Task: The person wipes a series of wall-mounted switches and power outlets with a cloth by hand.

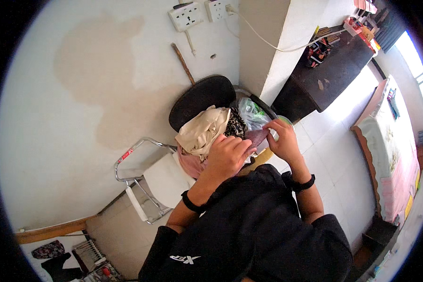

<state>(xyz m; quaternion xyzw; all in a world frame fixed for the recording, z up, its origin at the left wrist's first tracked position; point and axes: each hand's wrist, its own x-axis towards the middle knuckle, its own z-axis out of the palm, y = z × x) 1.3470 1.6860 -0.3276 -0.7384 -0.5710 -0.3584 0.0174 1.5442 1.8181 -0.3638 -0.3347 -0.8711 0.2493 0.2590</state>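
A small piece of purple-mauve cloth (256, 137) is stretched between my two hands. My left hand (227, 155) grips its near end with curled fingers. At its other end, my right hand (282, 137) pinches an edge between thumb and fingers. Just beyond my left hand lies a heap of clothes: a crumpled cream garment (202, 132), a black patterned cloth (235, 123) and a pink cloth (190, 163). They rest on a chair with a black backrest (202, 100); most of its seat is hidden. Clear plastic bags (250, 112) sit beyond my right hand.
A white folding seat with a metal frame (165, 178) stands left of the chair. A wooden stick (183, 63) leans on the wall below power sockets (187, 17). To the right are a dark table (335, 77), a white cable (285, 51) and a cloth-covered table (389, 148).
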